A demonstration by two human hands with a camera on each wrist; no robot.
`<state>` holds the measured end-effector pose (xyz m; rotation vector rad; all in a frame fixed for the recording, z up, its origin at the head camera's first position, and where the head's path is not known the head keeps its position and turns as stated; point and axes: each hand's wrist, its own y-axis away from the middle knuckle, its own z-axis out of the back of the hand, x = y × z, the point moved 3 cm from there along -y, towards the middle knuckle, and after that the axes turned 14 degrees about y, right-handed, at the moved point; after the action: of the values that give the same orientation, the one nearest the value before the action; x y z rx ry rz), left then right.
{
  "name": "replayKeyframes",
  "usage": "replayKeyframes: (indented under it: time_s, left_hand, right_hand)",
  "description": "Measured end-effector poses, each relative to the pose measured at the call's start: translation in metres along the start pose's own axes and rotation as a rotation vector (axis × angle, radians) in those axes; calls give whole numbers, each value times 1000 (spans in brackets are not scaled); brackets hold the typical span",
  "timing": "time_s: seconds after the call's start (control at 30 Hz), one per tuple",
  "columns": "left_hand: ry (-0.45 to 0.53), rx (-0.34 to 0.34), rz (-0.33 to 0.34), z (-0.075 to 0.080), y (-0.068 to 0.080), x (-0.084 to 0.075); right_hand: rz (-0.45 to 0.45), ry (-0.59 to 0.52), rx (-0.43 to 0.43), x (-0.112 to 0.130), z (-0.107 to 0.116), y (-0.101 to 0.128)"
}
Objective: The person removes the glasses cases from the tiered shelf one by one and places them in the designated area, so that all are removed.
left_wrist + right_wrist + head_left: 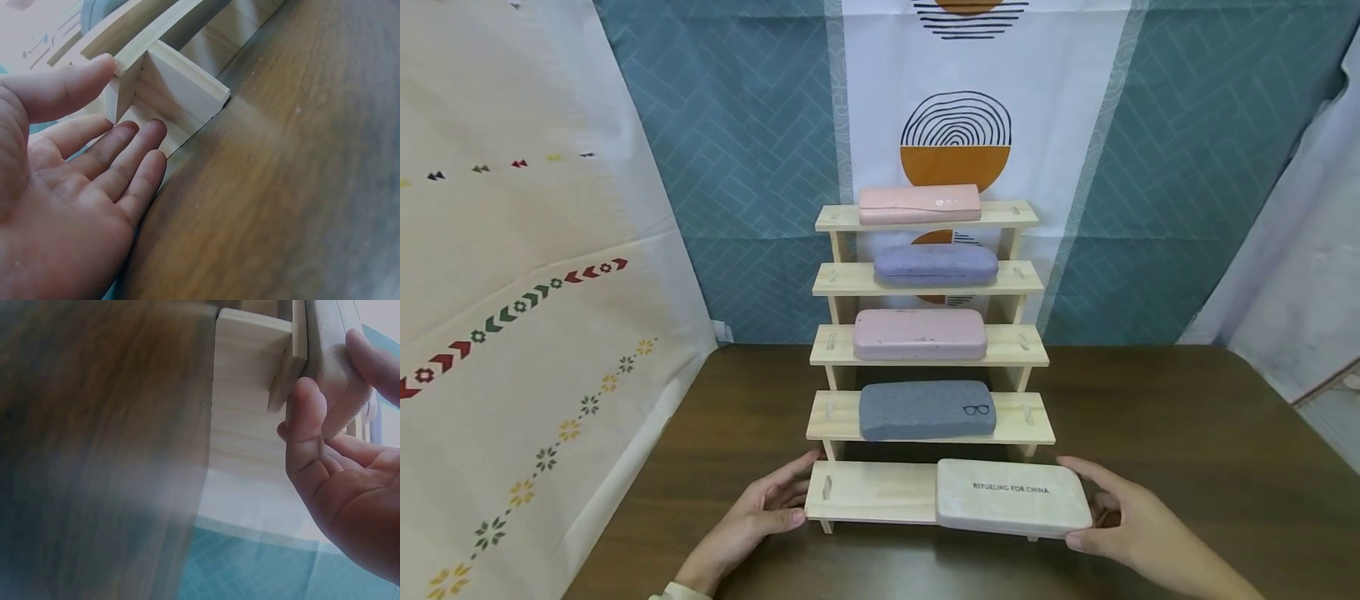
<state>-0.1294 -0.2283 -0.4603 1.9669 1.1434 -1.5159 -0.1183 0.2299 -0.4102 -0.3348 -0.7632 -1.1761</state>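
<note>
A white glasses case [1013, 497] printed "REFUELING FOR CHINA" lies over the right part of the lowest step, its right end jutting past the board. My right hand [1123, 515] grips that end between thumb and fingers. At the other side my left hand [756, 514] holds the left end of the lowest step of the wooden display rack [872, 492], thumb near the front corner. The left wrist view shows the thumb [75, 87] at the board's corner and the fingers around the rack's leg [181, 84].
On the higher steps sit a grey-blue glasses case [925, 411], a pink case [920, 335], a purple case [936, 264] and a pale pink case [919, 205] at the top. The rack stands on a dark wooden table [737, 400], with patterned curtains [737, 167] behind.
</note>
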Motion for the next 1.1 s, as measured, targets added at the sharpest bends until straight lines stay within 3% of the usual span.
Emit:
replayKeyframes:
  time_s: [0.27,0.53,0.87,1.1]
  left_hand:
    - [-20,-51,-4,-1,3,-1]
    - [-125,-107,8,-2,5,-1]
    - [-212,-109,-16,-4,10,-2]
    - [-239,-118,-19,-5,5,-4]
  right_hand:
    - [-2,43,-20,-7,6,5]
    - [28,88,-56,-10,10,11]
    - [-41,102,-18,-13,9,9]
    - [0,129,-43,-13,10,11]
